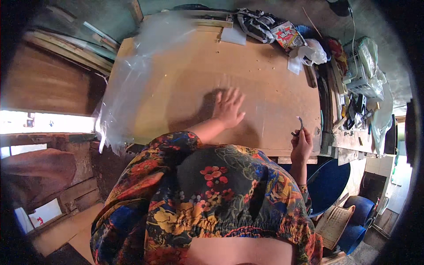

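Observation:
My left hand (229, 108) is over the middle of a brown wooden board (265, 84), palm down with its fingers spread and nothing in it. My right hand (302, 145) is closed near the board's right front edge. It grips a small dark curved tool (301, 123) that points up from the fingers; its exact kind is unclear. A clear plastic sheet (128, 84) lies along the board's left side and hangs over the edge. How far it reaches toward my left hand is hard to see.
At the board's far edge lie a black plastic bag (256, 25), a colourful box (288, 35) and a crumpled white bag (313, 52). A cluttered shelf (362, 104) runs along the right. Below it stand a large blue tub (329, 181) and a beige basket (333, 225).

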Demonstrator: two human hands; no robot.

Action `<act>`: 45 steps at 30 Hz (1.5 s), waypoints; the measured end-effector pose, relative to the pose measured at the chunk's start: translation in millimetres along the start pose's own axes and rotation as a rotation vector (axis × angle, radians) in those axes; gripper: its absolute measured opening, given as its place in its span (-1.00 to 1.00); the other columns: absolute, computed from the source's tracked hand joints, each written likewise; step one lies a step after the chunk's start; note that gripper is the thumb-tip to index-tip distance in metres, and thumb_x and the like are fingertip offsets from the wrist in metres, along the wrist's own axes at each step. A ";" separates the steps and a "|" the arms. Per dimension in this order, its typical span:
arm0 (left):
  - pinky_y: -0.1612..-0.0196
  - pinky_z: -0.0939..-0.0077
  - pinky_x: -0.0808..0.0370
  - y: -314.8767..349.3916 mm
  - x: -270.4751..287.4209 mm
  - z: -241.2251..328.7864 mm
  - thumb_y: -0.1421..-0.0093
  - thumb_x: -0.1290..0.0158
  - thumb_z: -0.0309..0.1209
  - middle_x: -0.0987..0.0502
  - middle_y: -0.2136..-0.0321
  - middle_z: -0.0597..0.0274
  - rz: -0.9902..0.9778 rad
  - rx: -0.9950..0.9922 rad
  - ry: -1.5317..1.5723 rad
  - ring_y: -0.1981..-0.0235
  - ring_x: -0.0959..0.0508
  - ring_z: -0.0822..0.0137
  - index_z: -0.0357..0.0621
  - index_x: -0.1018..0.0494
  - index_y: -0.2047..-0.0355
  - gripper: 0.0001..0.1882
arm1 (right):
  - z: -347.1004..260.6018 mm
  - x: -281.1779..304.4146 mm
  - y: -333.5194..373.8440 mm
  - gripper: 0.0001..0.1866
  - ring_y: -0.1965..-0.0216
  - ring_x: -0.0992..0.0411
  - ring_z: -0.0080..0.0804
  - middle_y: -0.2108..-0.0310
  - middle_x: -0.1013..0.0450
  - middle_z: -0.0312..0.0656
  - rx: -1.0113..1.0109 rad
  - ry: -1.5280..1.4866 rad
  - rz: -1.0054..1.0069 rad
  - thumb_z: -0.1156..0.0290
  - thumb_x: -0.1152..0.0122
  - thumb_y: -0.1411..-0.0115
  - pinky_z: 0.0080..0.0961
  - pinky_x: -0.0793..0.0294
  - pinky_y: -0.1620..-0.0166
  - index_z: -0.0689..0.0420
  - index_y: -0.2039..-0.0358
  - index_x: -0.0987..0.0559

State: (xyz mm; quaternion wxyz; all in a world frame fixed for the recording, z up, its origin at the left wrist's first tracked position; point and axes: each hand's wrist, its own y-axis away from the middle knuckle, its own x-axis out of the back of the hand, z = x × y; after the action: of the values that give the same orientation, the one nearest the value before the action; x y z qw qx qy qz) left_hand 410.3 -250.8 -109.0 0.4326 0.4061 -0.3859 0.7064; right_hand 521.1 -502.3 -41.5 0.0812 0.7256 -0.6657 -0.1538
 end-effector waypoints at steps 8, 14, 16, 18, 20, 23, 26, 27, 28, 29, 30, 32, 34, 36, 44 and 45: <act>-0.07 0.03 -0.03 47.2 84.0 -112.6 -0.05 0.18 -0.19 -0.12 -0.09 0.09 -0.250 0.088 -0.378 -0.12 -0.10 0.09 0.09 -0.20 -0.05 -0.50 | 15.4 -40.7 25.5 -0.80 0.59 -0.33 -0.61 0.49 -0.41 -0.25 -0.032 -0.025 -0.035 0.47 0.04 -0.15 -0.69 -0.35 0.52 0.19 0.20 -0.41; 0.06 0.21 -0.32 38.5 136.7 -149.6 -0.06 0.21 -0.30 -0.26 0.00 0.03 -0.577 0.474 -0.313 0.07 -0.37 0.08 0.03 -0.25 -0.01 -0.56 | 16.9 -85.2 40.9 -0.80 0.56 -0.35 -0.58 0.49 -0.41 -0.24 0.000 -0.020 -0.101 0.48 0.04 -0.15 -0.69 -0.35 0.50 0.20 0.20 -0.42; 0.09 0.25 -0.35 43.7 145.4 -165.4 -0.06 0.22 -0.39 -0.34 0.07 0.07 -0.497 0.358 -0.281 0.11 -0.40 0.09 0.01 -0.30 0.04 -0.59 | 18.0 -95.5 46.5 -0.80 0.54 -0.35 -0.59 0.47 -0.42 -0.23 0.007 0.001 -0.105 0.47 0.05 -0.16 -0.71 -0.33 0.49 0.18 0.20 -0.42; 0.10 0.26 -0.36 50.9 151.2 -185.1 -0.04 0.22 -0.46 -0.40 0.14 0.12 -0.396 0.284 -0.231 0.14 -0.42 0.11 0.00 -0.34 0.09 -0.61 | 17.3 -103.7 52.9 -0.80 0.54 -0.35 -0.60 0.47 -0.42 -0.24 -0.008 -0.024 -0.107 0.47 0.05 -0.16 -0.71 -0.33 0.48 0.18 0.19 -0.41; 0.11 0.24 -0.36 57.4 148.5 -206.5 -0.02 0.21 -0.52 -0.44 0.20 0.16 -0.283 0.241 -0.161 0.14 -0.42 0.13 -0.02 -0.39 0.14 -0.63 | 20.2 -108.9 57.9 -0.80 0.54 -0.35 -0.60 0.46 -0.42 -0.24 -0.016 -0.037 -0.105 0.47 0.05 -0.16 -0.70 -0.34 0.46 0.19 0.19 -0.41; 0.14 0.27 -0.38 58.6 152.9 -230.9 0.01 0.19 -0.53 -0.45 0.22 0.17 -0.090 0.108 -0.112 0.19 -0.44 0.11 -0.06 -0.42 0.20 -0.66 | 25.4 -109.5 60.9 -0.80 0.54 -0.36 -0.59 0.46 -0.42 -0.24 -0.003 -0.038 -0.102 0.47 0.04 -0.15 -0.68 -0.35 0.46 0.19 0.19 -0.41; 0.18 0.29 -0.39 53.9 159.0 -241.3 0.05 0.13 -0.48 -0.47 0.28 0.16 -0.022 0.032 -0.158 0.22 -0.44 0.13 -0.08 -0.43 0.24 -0.69 | 32.2 -112.2 64.4 -0.79 0.54 -0.38 -0.55 0.48 -0.42 -0.23 0.018 -0.034 -0.104 0.48 0.04 -0.14 -0.66 -0.37 0.48 0.21 0.19 -0.41; 0.17 0.29 -0.38 55.0 158.6 -238.8 0.05 0.10 -0.44 -0.46 0.28 0.16 -0.034 0.097 -0.136 0.22 -0.44 0.13 -0.08 -0.43 0.24 -0.70 | 33.1 -114.4 66.9 -0.79 0.53 -0.38 -0.55 0.48 -0.42 -0.23 0.015 -0.033 -0.104 0.48 0.04 -0.14 -0.66 -0.37 0.48 0.21 0.19 -0.41; 0.16 0.29 -0.38 59.2 155.2 -231.6 0.05 0.08 -0.40 -0.46 0.28 0.15 -0.046 0.161 -0.114 0.22 -0.44 0.13 -0.08 -0.42 0.24 -0.70 | 34.1 -116.6 69.5 -0.79 0.53 -0.38 -0.55 0.48 -0.42 -0.23 0.011 -0.033 -0.104 0.48 0.04 -0.14 -0.66 -0.37 0.48 0.21 0.19 -0.40; 0.15 0.28 -0.37 61.5 152.3 -221.4 0.05 0.06 -0.36 -0.45 0.28 0.14 -0.055 0.220 -0.090 0.23 -0.44 0.14 -0.08 -0.42 0.24 -0.70 | 33.5 -118.7 72.2 -0.79 0.53 -0.38 -0.55 0.48 -0.41 -0.23 0.007 -0.023 -0.096 0.48 0.04 -0.14 -0.65 -0.37 0.48 0.21 0.19 -0.40; 0.15 0.26 -0.37 66.6 148.5 -207.8 0.05 0.04 -0.31 -0.43 0.24 0.11 -0.066 0.257 -0.072 0.21 -0.43 0.11 -0.11 -0.40 0.22 -0.66 | 34.9 -121.7 73.2 -0.80 0.53 -0.38 -0.55 0.48 -0.41 -0.23 0.000 -0.017 -0.097 0.48 0.04 -0.14 -0.65 -0.37 0.48 0.21 0.20 -0.40; 0.13 0.22 -0.36 73.8 135.2 -177.4 0.04 0.00 -0.21 -0.37 0.15 0.04 -0.098 0.316 -0.021 0.17 -0.40 0.04 -0.16 -0.36 0.16 -0.57 | 35.7 -127.2 76.4 -0.80 0.52 -0.38 -0.54 0.48 -0.41 -0.24 0.006 -0.004 -0.093 0.48 0.05 -0.15 -0.65 -0.37 0.48 0.20 0.21 -0.41; 0.11 0.16 -0.33 79.6 122.9 -156.8 0.04 -0.01 -0.17 -0.28 0.07 0.00 -0.051 0.296 -0.100 0.09 -0.33 0.01 -0.13 -0.31 0.10 -0.50 | 37.9 -132.4 77.5 -0.81 0.52 -0.39 -0.54 0.48 -0.41 -0.24 0.018 0.006 -0.111 0.48 0.05 -0.15 -0.64 -0.37 0.48 0.20 0.22 -0.41; 0.07 0.11 -0.28 85.7 116.5 -150.4 0.04 -0.01 -0.15 -0.21 0.01 -0.04 -0.055 0.256 -0.157 0.02 -0.25 -0.02 -0.10 -0.28 0.05 -0.46 | 35.8 -139.7 82.0 -0.82 0.52 -0.39 -0.53 0.48 -0.41 -0.23 0.029 0.015 -0.120 0.48 0.05 -0.15 -0.63 -0.38 0.48 0.21 0.22 -0.41; -0.09 0.16 -0.08 96.7 137.6 -211.6 0.01 0.02 -0.16 -0.15 -0.06 0.05 -0.254 -0.260 -0.089 -0.12 -0.10 0.10 -0.10 -0.33 0.10 -0.53 | 40.8 -154.4 89.0 -0.80 0.51 -0.38 -0.56 0.46 -0.41 -0.26 -0.011 0.059 -0.158 0.46 0.06 -0.16 -0.65 -0.38 0.45 0.18 0.19 -0.40; -0.11 0.17 -0.04 94.7 141.5 -218.9 0.00 0.03 -0.19 -0.22 -0.03 0.13 -0.265 -0.270 -0.063 -0.12 -0.12 0.15 -0.10 -0.36 0.15 -0.59 | 42.8 -156.5 88.5 -0.80 0.51 -0.39 -0.54 0.46 -0.41 -0.23 -0.018 0.051 -0.151 0.47 0.06 -0.16 -0.65 -0.39 0.46 0.20 0.20 -0.40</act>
State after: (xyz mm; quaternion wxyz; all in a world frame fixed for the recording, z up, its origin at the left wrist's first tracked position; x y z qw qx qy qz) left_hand 228.4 -43.5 -80.4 0.5600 0.4136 -0.4336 0.5722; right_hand 413.2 -352.4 -35.2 0.0929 0.7768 -0.6053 -0.1472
